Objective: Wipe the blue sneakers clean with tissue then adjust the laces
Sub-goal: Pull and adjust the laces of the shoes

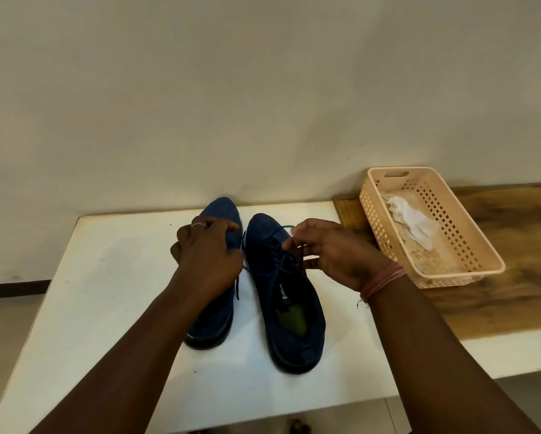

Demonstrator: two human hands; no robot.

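Two blue sneakers stand side by side on a white table point(112, 277), toes pointing away from me. My right hand point(331, 255) pinches a dark lace point(300, 255) over the right sneaker point(281, 296). My left hand point(206, 249) lies curled over the middle of the left sneaker point(224, 211) and hides its laces; a lace end hangs down between the two shoes. Whether the left fingers hold a lace is hidden. Crumpled white tissue point(410, 220) lies in a peach basket point(469, 242) to the right.
The basket sits on a wooden board point(519, 252) at the right, against the pale wall point(263, 89). The white table's left and front edges drop to the floor. Bare table surface lies left of the shoes.
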